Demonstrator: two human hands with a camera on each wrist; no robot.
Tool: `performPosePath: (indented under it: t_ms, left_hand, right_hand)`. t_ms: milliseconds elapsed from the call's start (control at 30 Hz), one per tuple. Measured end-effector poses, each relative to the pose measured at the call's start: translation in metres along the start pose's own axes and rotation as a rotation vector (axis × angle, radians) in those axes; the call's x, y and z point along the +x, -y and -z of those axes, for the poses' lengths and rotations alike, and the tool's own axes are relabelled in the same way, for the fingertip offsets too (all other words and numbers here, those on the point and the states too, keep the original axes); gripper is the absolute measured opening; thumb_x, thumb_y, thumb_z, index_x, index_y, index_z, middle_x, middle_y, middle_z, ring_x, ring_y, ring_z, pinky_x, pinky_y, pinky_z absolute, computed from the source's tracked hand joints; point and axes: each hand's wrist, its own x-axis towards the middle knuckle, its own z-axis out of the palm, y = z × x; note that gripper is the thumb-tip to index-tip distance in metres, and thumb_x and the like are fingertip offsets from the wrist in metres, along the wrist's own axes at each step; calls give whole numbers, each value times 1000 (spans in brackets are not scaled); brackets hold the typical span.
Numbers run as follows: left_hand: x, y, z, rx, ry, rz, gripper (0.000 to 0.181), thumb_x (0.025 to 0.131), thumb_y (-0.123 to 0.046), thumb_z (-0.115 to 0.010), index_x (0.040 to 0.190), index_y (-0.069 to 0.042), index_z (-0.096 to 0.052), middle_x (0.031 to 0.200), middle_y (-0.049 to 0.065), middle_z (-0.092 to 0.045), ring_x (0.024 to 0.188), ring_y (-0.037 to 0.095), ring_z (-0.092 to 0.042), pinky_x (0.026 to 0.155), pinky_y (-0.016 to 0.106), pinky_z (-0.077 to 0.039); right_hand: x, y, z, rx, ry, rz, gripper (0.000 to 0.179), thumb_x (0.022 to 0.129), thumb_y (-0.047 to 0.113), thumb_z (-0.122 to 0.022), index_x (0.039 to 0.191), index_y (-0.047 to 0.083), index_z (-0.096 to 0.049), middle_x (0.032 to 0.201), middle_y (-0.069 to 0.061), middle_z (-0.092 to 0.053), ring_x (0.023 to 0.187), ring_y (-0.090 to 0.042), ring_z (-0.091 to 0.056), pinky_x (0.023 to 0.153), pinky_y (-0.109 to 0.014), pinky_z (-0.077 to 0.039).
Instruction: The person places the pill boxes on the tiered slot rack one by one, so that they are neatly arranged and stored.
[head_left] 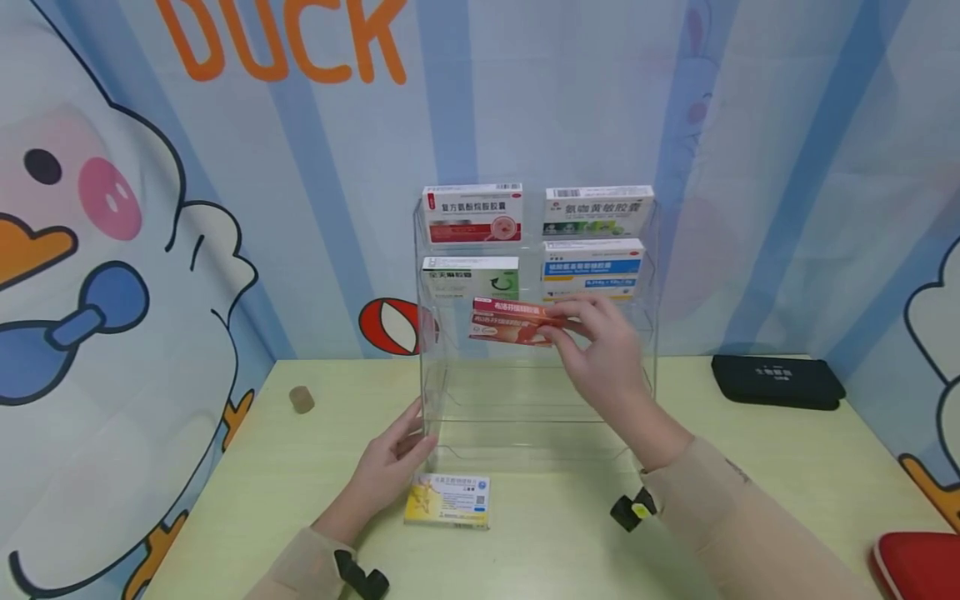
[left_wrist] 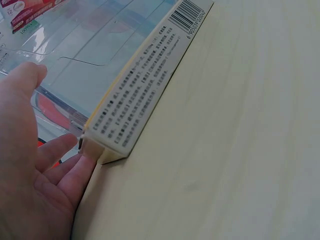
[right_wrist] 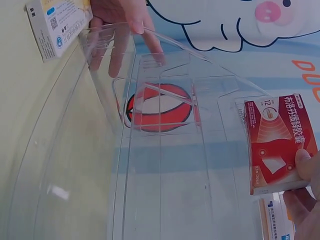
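My right hand (head_left: pixel 603 354) pinches a red and white medicine box (head_left: pixel 508 322) by its right end, thumb in front. The box is in front of the clear acrylic display rack (head_left: pixel 525 421), just below a green and white box (head_left: pixel 471 279). At the rack's lower left side, my left hand (head_left: pixel 386 458) grips the edge, thumb at the front and fingers along the outer wall (right_wrist: pixel 120 55). A yellow and white medicine box (head_left: pixel 447 501) lies on the table by the left hand; its printed side (left_wrist: pixel 132 100) shows in the left wrist view.
Upper tiers hold a red and white box (head_left: pixel 474 214), a white and green box (head_left: pixel 597 211) and a blue and white box (head_left: pixel 592 270). On the table are a small brown cylinder (head_left: pixel 302 399), a black pouch (head_left: pixel 777 382) and a red case (head_left: pixel 918 565). A printed curtain hangs behind.
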Motion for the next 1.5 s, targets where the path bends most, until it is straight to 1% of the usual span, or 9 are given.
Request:
performPosePath:
  t_ms: [200,333,400,533,667,867,1033,1300,1500]
  left_hand:
    - [0,1,-1,9,-2,-12,72,110,-41,-69,173,-41,-34,165,12,-58,146,33,-65,122,49,-54]
    - [1,3,-1,14,-3,-18,71,110,-41,-68,173,-42,-34,165,11,-58,146,33,-66,121,48,-54]
    - [1,3,-1,13,-2,-15,71,110,-41,-68,172,-43,-33,166,11,-58,146,32,-65,121,47,-54]
    - [0,2,0,8,-4,-4,72,110,-43,-69,172,-44,-34,166,10,-58,146,32,-65,121,49,-54]
    - [0,0,1,9,-4,-2,71,110,-42,-68,172,-43,-34,166,11,-58,146,33,-65,122,49,-53]
    - [0,-2,1,-1,-1,-8,71,111,-38,-68,173,-42,-34,166,11,-58,146,32,-65,122,50,-53]
    - [0,-1,0,-5,5,-18,72,111,-39,-68,173,-39,-34,166,11,-58,146,32,-65,122,49,-53]
    - [0,-3,0,8,-2,-3,73,110,-41,-69,174,-38,-33,167,13,-57,147,35,-64,122,51,-53]
    - [0,-4,-1,0,0,13,72,111,-39,-68,173,-43,-33,167,10,-56,149,33,-63,123,50,-52]
  right_hand:
    - [6,-5,-15,-52,6,24,20,93,1,-86,113,-2,-80,124,-18,-71,119,-32,-72,97,-38,-68]
    - [6,-6,-22,-118,41,10,20,94,4,-86,113,1,-80,123,-14,-71,118,-30,-72,97,-35,-68]
    - [4,-7,-26,-123,61,-6,20,95,5,-85,114,2,-79,124,-13,-71,118,-29,-72,98,-35,-68]
    - [1,-9,-35,-91,91,-46,21,97,5,-84,117,2,-79,125,-13,-71,119,-30,-72,99,-37,-68]
    - [-2,-10,-43,-94,97,-76,22,97,7,-84,118,3,-78,125,-13,-71,118,-30,-72,99,-38,-68]
    - [-4,-7,-50,-97,94,-61,21,98,8,-83,118,4,-78,124,-13,-71,117,-30,-73,99,-38,-68]
    - [-4,-2,-53,-92,105,-50,21,100,8,-82,120,4,-77,125,-13,-71,117,-30,-73,101,-37,-67]
    - [-6,0,-61,-70,113,-64,23,100,6,-81,122,6,-77,131,-12,-71,122,-29,-74,102,-35,-66]
    - [-8,2,-67,-36,109,-57,25,100,6,-80,125,4,-77,133,-12,-72,125,-29,-73,105,-35,-65]
